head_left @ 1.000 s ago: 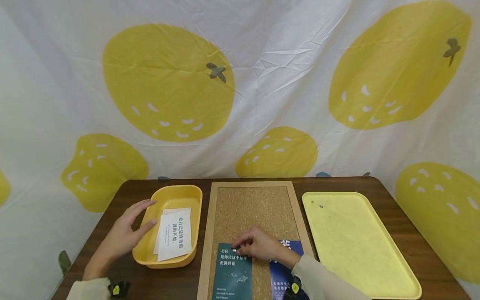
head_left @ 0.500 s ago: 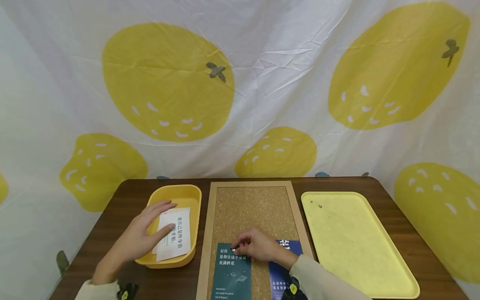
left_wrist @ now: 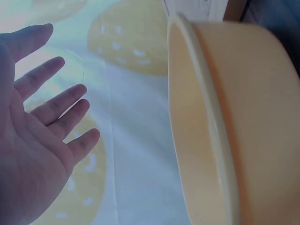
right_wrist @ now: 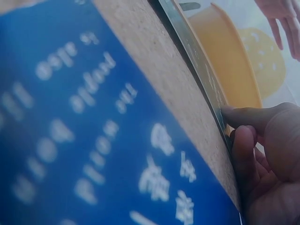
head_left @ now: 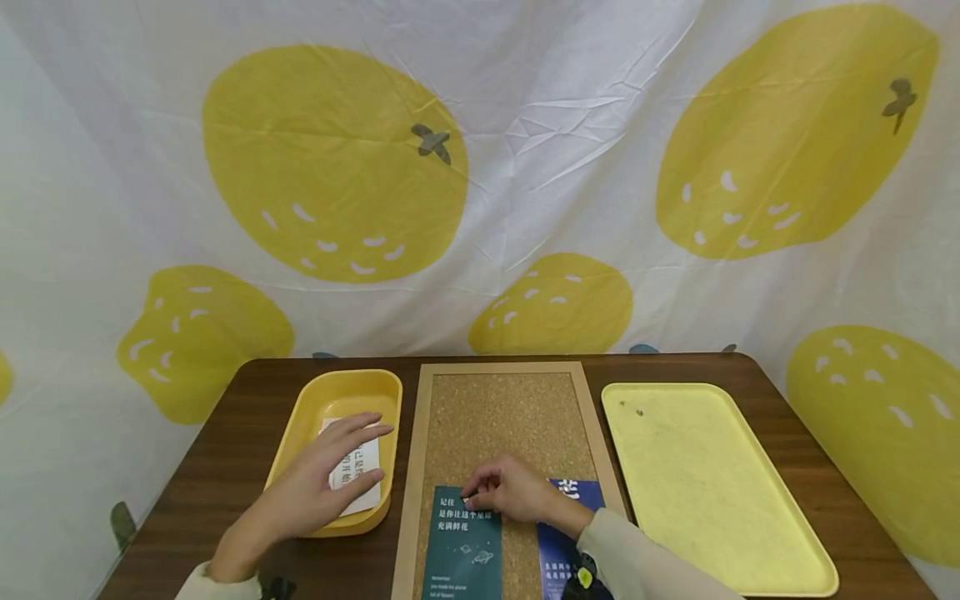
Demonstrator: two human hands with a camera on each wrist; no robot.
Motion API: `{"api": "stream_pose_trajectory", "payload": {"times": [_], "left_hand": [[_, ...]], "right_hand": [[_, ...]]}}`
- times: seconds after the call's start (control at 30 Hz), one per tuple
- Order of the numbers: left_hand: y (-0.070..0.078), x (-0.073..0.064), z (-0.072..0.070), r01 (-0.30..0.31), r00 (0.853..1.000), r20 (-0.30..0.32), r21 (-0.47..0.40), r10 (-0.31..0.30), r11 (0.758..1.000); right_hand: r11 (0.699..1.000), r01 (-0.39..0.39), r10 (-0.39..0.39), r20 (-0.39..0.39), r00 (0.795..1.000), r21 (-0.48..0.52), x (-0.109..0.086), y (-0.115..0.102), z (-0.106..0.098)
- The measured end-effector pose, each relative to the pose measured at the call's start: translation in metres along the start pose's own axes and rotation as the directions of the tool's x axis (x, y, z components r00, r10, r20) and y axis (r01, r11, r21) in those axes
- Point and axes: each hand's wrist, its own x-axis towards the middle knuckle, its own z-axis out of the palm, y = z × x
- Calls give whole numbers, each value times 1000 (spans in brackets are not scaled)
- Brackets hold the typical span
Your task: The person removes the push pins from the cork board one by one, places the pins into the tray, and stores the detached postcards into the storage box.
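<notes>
My right hand (head_left: 517, 492) is at the upper part of a dark green card (head_left: 465, 550) on the cork board (head_left: 510, 417). Its thumb and index finger pinch a small, shiny pushpin against the card, mostly hidden by the fingertips. In the right wrist view, those fingertips meet right at the green card's (right_wrist: 201, 61) surface. Beside it on the board lies a blue card (head_left: 558, 550), partly covered by my right wrist. My left hand (head_left: 318, 479), fingers spread and holding nothing, hovers over a yellow basin (head_left: 300, 408) with white printed cards (head_left: 365, 467) inside.
A pale yellow tray (head_left: 712, 483) lies right of the board, with tiny dark specks in its far left corner. All stand on a dark wooden table (head_left: 225, 433). Behind hangs a white curtain (head_left: 525, 192) printed with lemons.
My left hand has moved right, from the basin's left rim to over the cards inside it. The right hand has stayed at the top of the green card.
</notes>
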Motion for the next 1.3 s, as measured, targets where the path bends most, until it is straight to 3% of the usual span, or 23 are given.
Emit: {"api": "stream_pose_trajectory", "payload": {"times": [0.5,0.77,0.93,1.03,1.17,1.3], "left_hand": [[22,-1,22,-87,992,92,-18,89,996],[40,-1,34,-148,965,203,-94,165,984],[44,-4,44,-194,941,253,-141,225,971],[45,-7,48,-154,923,323,-184,208,971],[45,-8,55,-114,883,419,-241,210,964],[43,-9,64,-163,841,468,-257,270,953]], "right_hand": [[1000,-3,3,20,1000,29,1,1,0],[999,-22,20,39,999,40,0,-1,-2],[998,-25,23,39,999,52,0,-1,-2],[998,-37,35,40,999,55,0,-1,-2],[998,-34,33,35,999,49,1,-1,-2],[999,-26,25,26,999,43,1,0,-2]]}}
